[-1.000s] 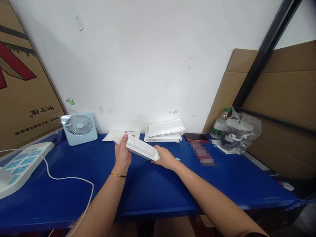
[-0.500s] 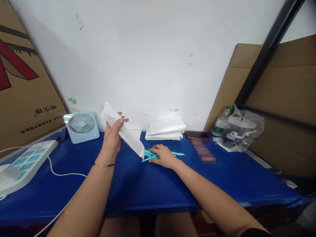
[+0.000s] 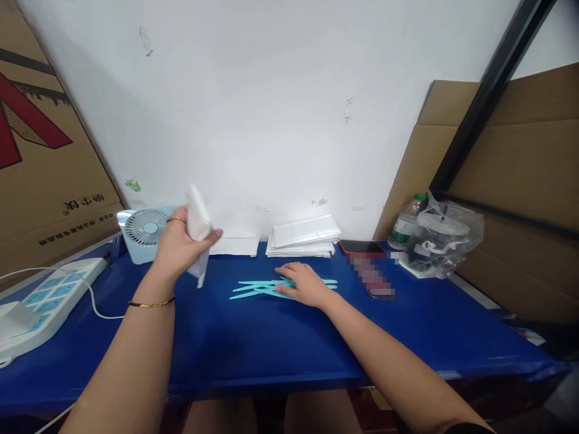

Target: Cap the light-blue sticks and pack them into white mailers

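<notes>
Pouch: a white, flat, crumpled packet (image 3: 197, 232), soft and slack, pinched near its upper half so the lower end hangs free above the blue table (image 3: 271, 343).
Pouch axis: long axis close to upright, top end tipped slightly toward the wall, lower corner pointing down at the tabletop just in front of the small pale-blue fan (image 3: 145, 232).
Left hand: the left hand (image 3: 178, 247) is raised off the table and closed around the pouch, thumb across its front; a thin gold bangle sits on the wrist.
Sticks: a loose bundle of slim teal plastic sticks (image 3: 257, 289) lies flat on the table, long axes running left to right, the pointed ends fanning toward the left.
Right hand: the right hand (image 3: 307, 284) lies palm-down with fingers spread flat over the right end of the sticks, pressing on them rather than gripping.
Change: half a second earlier the pouch slanted down to the table with its mouth touching the sticks; it is now lifted clear and swung left, and more of the sticks' length lies uncovered. A second ago both hands held the pouch level and no sticks showed.
Surroundings: a stack of white packets (image 3: 305, 236) rests against the wall behind the sticks; a phone (image 3: 362, 247) lies to their right.
</notes>
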A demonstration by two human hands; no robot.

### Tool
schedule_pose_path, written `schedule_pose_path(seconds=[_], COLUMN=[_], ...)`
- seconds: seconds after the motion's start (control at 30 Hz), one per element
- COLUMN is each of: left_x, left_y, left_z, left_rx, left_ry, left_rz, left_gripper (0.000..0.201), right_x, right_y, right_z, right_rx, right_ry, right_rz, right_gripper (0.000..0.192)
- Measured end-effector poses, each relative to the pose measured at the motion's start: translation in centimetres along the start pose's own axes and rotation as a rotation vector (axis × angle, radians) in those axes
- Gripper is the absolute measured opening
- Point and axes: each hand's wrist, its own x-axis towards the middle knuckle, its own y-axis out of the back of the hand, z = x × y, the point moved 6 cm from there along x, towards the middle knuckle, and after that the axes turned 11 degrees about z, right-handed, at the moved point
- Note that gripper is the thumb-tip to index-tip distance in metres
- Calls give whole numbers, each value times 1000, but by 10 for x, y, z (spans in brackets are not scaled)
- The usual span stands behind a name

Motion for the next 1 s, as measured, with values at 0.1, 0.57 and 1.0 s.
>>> schedule_pose_path(seconds=[0.1,0.57,1.0], left_x=[-21,-130,-148], left_y=[-35,-142,-148], left_z=[-30,-1,53], left_rx=[313,90,204], left_ry=[-141,-231,-452], left_rz=[-313,-983,-640], left_gripper=[78,64,43], right_x=[-1,-42,-19], right_y=[29,49,29], right_z=[34,114,88], right_rx=[45,83,318], right_ry=[-111,-523,-391], right_rz=[154,-176,-71], right_gripper=[31,7,12])
